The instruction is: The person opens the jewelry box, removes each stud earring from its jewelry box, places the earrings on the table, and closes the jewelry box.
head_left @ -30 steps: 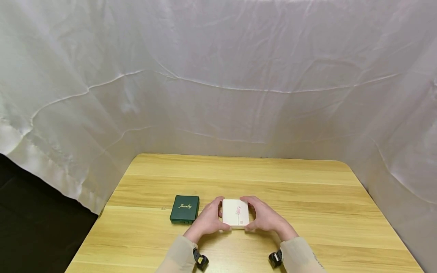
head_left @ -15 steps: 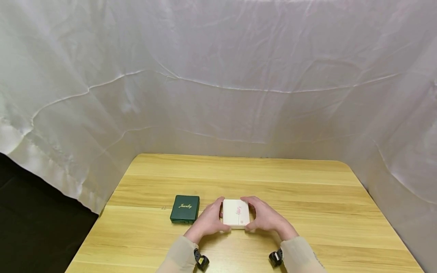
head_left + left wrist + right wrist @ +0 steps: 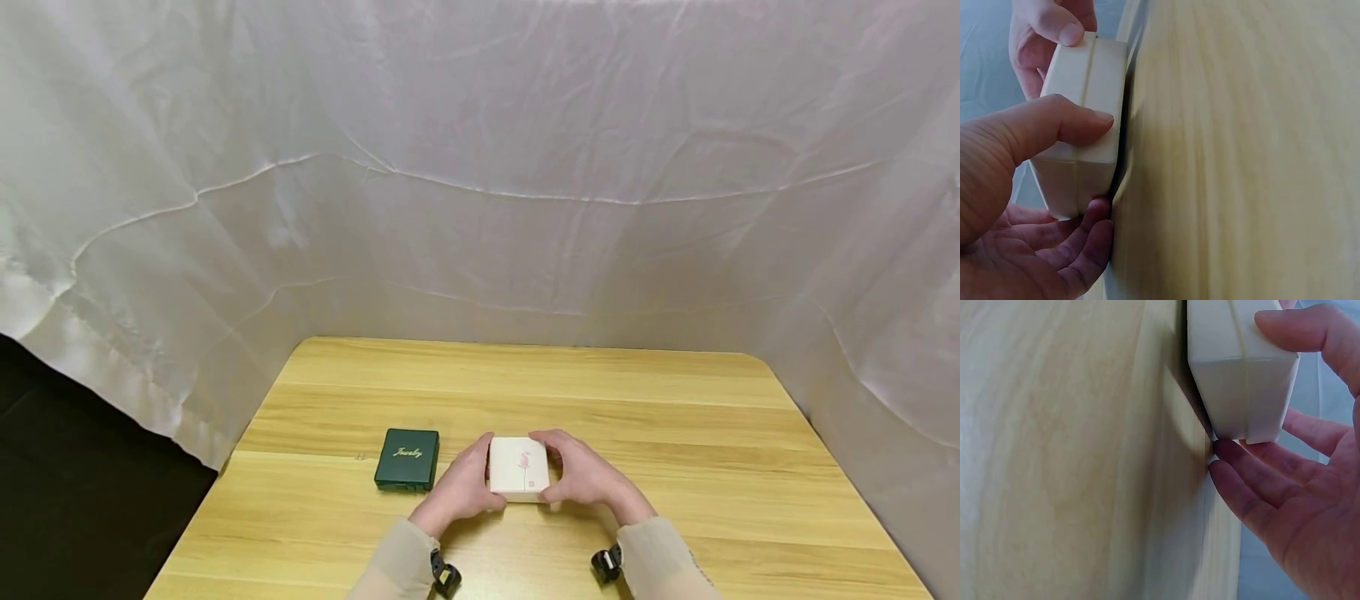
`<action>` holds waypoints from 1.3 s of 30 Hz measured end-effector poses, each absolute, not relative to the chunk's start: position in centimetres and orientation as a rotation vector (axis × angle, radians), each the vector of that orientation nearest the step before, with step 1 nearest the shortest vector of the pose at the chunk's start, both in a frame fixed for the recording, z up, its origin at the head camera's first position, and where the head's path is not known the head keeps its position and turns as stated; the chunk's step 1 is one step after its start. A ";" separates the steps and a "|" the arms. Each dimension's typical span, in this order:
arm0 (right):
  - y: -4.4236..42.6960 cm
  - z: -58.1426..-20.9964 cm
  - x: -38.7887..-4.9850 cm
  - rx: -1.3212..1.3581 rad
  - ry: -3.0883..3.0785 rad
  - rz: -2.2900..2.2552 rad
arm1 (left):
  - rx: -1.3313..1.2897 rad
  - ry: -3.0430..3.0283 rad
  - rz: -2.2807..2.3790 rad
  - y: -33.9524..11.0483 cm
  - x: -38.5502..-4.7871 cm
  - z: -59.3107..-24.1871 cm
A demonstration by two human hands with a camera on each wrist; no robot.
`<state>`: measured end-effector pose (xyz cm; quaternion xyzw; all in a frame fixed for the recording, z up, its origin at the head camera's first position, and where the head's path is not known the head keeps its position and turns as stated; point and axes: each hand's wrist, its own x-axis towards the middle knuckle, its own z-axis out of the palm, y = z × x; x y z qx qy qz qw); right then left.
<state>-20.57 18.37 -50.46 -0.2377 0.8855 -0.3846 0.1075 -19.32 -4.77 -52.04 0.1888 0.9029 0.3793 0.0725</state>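
A square white box (image 3: 519, 464) with a pink flower drawn on its lid sits between my two hands, low over the table in the head view. My left hand (image 3: 462, 481) grips its left side, the thumb (image 3: 1088, 125) across the near side and fingers round the far side. On the right side my right hand (image 3: 587, 475) grips it likewise, its thumb (image 3: 1285, 330) on the near side. A thin seam runs round the box, which is closed. A dark shadow line lies under the box in both wrist views. Whether it touches the table, I cannot tell.
A dark green box (image 3: 407, 460) with gold "Jewelry" lettering lies left of my left hand. Farther left are tiny clear items (image 3: 361, 457), too small to identify. A pale curtain (image 3: 525, 208) surrounds the back and sides of the wooden table (image 3: 660, 400).
The white box has shifted very slightly right, and a bit more of its near side shows now. Both hands keep their grip. The green box stays in place.
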 end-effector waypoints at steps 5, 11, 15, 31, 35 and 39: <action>18.3 -50.4 -20.6 -0.698 2.604 -1.138 | 0.558 2.717 1.136 -4.8 -19.4 -52.1; 18.2 -50.3 -20.5 -0.717 2.586 -1.169 | 0.569 2.712 1.149 -4.9 -19.3 -51.8; 18.3 -50.4 -20.6 -0.728 2.559 -1.206 | 0.573 2.704 1.162 -4.9 -19.3 -51.7; 18.4 -50.0 -21.0 -0.696 2.476 -1.247 | 0.550 2.679 1.191 -4.8 -19.2 -52.1; 18.4 -49.9 -21.1 -0.693 2.445 -1.264 | 0.538 2.675 1.202 -4.8 -19.1 -52.0; 18.3 -49.7 -21.2 -0.689 2.404 -1.301 | 0.535 2.678 1.204 -4.8 -19.0 -52.0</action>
